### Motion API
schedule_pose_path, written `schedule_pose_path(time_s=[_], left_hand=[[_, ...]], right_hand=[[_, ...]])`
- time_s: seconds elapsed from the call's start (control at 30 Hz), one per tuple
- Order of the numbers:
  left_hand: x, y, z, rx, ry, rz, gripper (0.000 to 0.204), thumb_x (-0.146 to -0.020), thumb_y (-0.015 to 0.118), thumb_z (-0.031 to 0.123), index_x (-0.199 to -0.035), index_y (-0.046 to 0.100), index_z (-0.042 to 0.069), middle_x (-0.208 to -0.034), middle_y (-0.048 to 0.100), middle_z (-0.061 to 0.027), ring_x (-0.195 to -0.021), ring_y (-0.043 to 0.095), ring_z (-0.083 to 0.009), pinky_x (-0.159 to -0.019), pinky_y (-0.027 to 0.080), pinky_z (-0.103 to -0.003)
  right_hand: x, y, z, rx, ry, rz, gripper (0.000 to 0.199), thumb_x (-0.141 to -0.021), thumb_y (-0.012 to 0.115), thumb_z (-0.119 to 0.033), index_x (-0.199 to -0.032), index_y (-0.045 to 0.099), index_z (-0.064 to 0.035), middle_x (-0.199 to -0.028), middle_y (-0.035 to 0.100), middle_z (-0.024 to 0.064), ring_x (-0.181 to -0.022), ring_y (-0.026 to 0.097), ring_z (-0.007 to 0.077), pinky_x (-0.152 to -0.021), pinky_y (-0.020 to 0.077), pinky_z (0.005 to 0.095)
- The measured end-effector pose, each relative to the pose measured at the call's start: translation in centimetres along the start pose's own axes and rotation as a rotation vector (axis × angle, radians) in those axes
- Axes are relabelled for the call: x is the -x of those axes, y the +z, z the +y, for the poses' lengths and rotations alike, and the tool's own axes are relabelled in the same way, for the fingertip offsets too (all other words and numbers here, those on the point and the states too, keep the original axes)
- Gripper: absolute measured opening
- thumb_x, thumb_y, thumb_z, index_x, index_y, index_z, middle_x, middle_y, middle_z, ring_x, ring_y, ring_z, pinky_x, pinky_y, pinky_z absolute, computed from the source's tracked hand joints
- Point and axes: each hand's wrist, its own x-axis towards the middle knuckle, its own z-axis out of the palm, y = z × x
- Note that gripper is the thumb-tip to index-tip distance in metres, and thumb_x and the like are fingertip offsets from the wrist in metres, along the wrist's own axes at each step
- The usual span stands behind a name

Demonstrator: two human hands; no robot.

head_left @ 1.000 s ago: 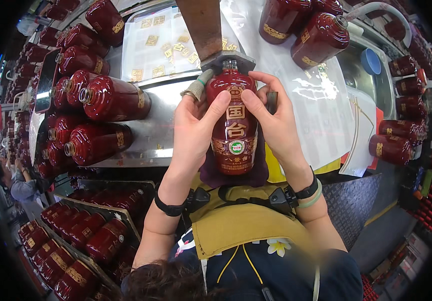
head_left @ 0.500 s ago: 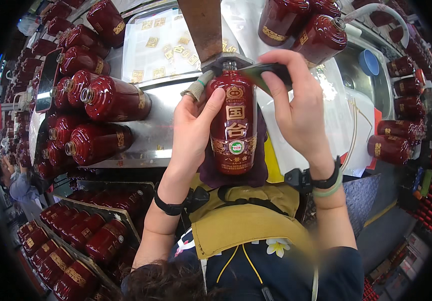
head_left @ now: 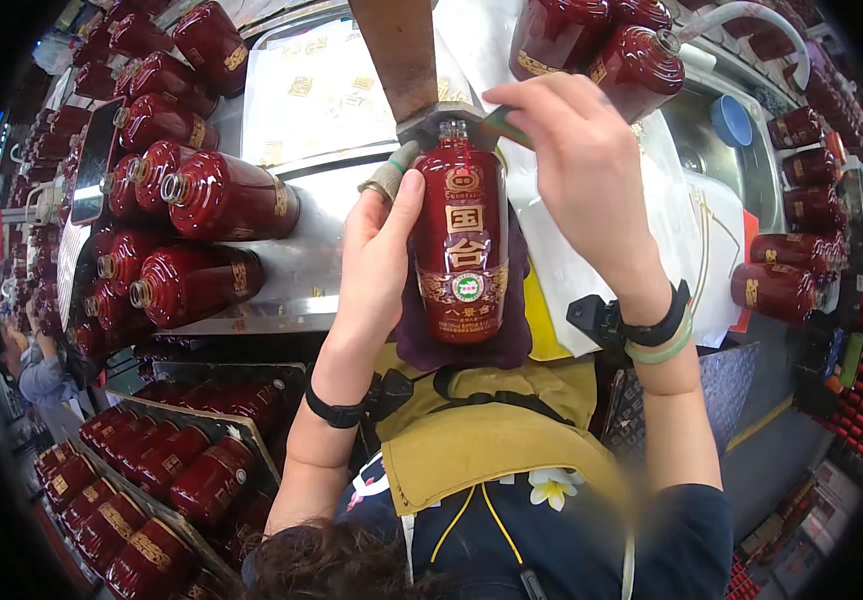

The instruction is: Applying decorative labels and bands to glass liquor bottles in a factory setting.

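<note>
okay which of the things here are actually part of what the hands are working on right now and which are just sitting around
In hand:
- red bottle, gripped by the left hand
- right hand, raised by the bottle's neck
- purple cloth under the bottle

Lying about:
- red bottles lying on the metal bench, left side
- bottles in the lower tray
- blue bowl

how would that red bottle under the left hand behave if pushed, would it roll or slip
The bottle looks glossy and glazed, so probably slippery in a bare grip. It lies on its round side on a purple cloth, which likely checks rolling; the left hand steadies it too. It seems ceramic or glass, so probably heavy and breakable.
</note>
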Motion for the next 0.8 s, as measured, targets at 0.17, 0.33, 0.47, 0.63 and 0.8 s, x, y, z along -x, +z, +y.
schedule_pose_path(time_s=[0.17, 0.33, 0.47, 0.63, 0.8], left_hand=[[0.7, -0.2, -0.4, -0.079, 0.100, -0.057, 0.058, -0.104, 0.062, 0.013, -0.153, 0.038, -0.007, -0.144, 0.056, -0.0155, -0.129, 0.056, -0.0178, -0.110, 0.046, -0.034], [0.8, -0.3, -0.4, -0.106, 0.125, -0.078, 0.066, -0.102, 0.065, 0.012, -0.156, 0.031, -0.008, -0.145, 0.054, -0.0162, -0.131, 0.054, -0.0189, -0.111, 0.044, -0.035], [1.5, -0.7, -0.3, 0.029, 0.042, -0.108, 0.066, -0.103, 0.064, 0.011, -0.156, 0.030, -0.008, -0.149, 0.051, -0.0165, -0.135, 0.052, -0.0203, -0.114, 0.042, -0.036], [2.4, -1.2, -0.7, -0.023, 0.097, -0.181, 0.073, -0.099, 0.066, 0.005, -0.158, 0.025, -0.008, -0.155, 0.044, -0.0186, -0.141, 0.047, -0.0222, -0.117, 0.039, -0.039], [2.5, -1.1, -0.9, -0.066, 0.099, -0.163, 0.075, -0.095, 0.070, 0.001, -0.156, 0.027, -0.009, -0.152, 0.046, -0.0183, -0.139, 0.049, -0.0225, -0.117, 0.041, -0.039]], right_hand=[[2.7, 0.1, -2.2, -0.402, 0.198, 0.048, 0.014, -0.092, 0.064, 0.001, -0.104, 0.071, -0.0019, -0.092, 0.068, 0.0143, -0.086, 0.067, 0.0336, -0.075, 0.0537, 0.0407], [5.7, 0.9, -0.9, -0.141, 0.498, 0.152, 0.016, -0.097, 0.060, 0.000, -0.111, 0.069, -0.0019, -0.096, 0.068, 0.0124, -0.085, 0.068, 0.0270, -0.076, 0.0527, 0.0350], [7.7, 1.1, -0.5, -0.738, 0.727, 0.031, 0.021, -0.103, 0.060, -0.009, -0.120, 0.063, 0.0021, -0.104, 0.068, 0.0044, -0.092, 0.062, 0.0109, -0.082, 0.0512, 0.0283], [8.9, 2.2, -2.3, -0.873, 0.833, -0.136, 0.075, -0.089, 0.083, -0.021, -0.146, 0.040, 0.0011, -0.115, 0.066, 0.0121, -0.109, 0.063, 0.0166, -0.098, 0.0503, 0.0324], [9.5, 2.8, -2.1, -0.963, 0.851, -0.140, 0.079, -0.090, 0.081, -0.016, -0.152, 0.036, 0.0012, -0.109, 0.065, 0.0094, -0.102, 0.063, 0.0155, -0.091, 0.0517, 0.0314]])
